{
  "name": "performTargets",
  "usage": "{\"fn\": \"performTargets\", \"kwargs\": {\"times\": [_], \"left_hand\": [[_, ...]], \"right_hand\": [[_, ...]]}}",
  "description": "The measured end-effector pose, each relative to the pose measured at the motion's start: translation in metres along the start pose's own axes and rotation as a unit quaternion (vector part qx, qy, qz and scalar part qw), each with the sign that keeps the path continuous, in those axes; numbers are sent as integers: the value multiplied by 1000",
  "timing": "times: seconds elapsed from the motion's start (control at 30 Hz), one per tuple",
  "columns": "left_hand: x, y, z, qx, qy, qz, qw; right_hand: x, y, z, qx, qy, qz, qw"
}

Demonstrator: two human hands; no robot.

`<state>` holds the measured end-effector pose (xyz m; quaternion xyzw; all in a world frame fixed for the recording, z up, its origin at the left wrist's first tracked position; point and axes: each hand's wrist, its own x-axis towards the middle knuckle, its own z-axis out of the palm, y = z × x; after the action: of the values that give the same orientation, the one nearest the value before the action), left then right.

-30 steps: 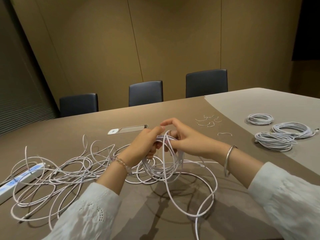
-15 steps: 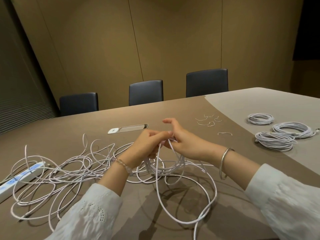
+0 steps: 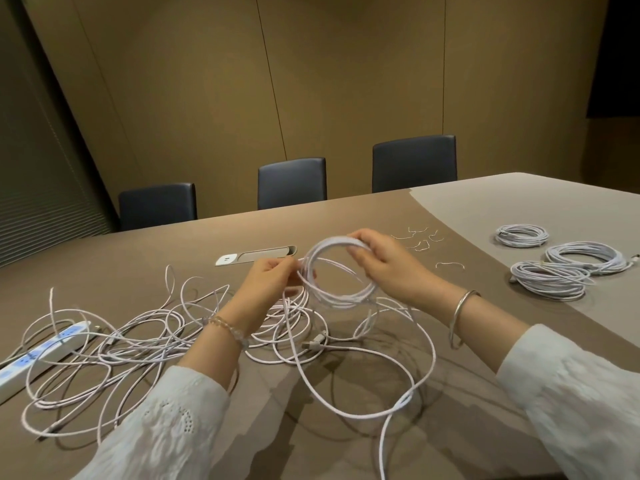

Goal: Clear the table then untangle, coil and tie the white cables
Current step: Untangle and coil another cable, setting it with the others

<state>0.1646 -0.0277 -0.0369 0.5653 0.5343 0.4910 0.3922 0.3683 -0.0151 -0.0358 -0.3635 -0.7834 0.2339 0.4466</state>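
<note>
Both hands hold a half-wound coil (image 3: 341,271) above the table (image 3: 485,209): right hand (image 3: 384,268) grasps its far rim, left hand (image 3: 273,282) pinches its left side. Tangled white cables (image 3: 138,344) sprawl left; three finished coils (image 3: 550,271) lie far right.

Count, head view:

- Finished cable coils on the counter (image 3: 485,209), far right: 3, namely coil one (image 3: 522,235), coil two (image 3: 585,257), coil three (image 3: 549,284).
- Coil in progress, held up between the hands: 1 (image 3: 341,271).
- Loose cable tangle (image 3: 138,341): 1 heap; number of separate cables cannot be told.
- Wire ties (image 3: 420,239): about 7, small and thin, count uncertain.
- Power strip (image 3: 38,355): 1.
- Chairs: 3, namely (image 3: 157,206), (image 3: 292,183), (image 3: 414,163).
- Hands: 2, left hand (image 3: 273,277), right hand (image 3: 384,263).
- Counter socket panel (image 3: 255,255): 1.
</note>
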Motion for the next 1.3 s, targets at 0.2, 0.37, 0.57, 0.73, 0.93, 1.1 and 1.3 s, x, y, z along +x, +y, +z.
{"fn": "performTargets", "kwargs": {"times": [0.2,0.37,0.57,0.73,0.93,1.1,1.3], "left_hand": [[12,-27,-23,13,49,-81,995],[24,-44,-42,146,102,-120,977],[29,-5,-27,109,100,14,989],[28,52,-3,18,-53,33,998],[17,63,3,-2,-154,-30,988],[21,71,-7,-85,-138,-63,985],[25,76,-34,-176,-58,-43,982]], "right_hand": [[12,2,-24,153,135,59,977],[16,0,-43,186,132,90,970],[18,-7,-41,124,-10,103,987],[28,-22,-31,68,-117,87,987],[40,-30,-25,39,-118,55,991],[41,-20,-14,131,-98,64,984],[26,9,1,118,-182,123,968]]}}
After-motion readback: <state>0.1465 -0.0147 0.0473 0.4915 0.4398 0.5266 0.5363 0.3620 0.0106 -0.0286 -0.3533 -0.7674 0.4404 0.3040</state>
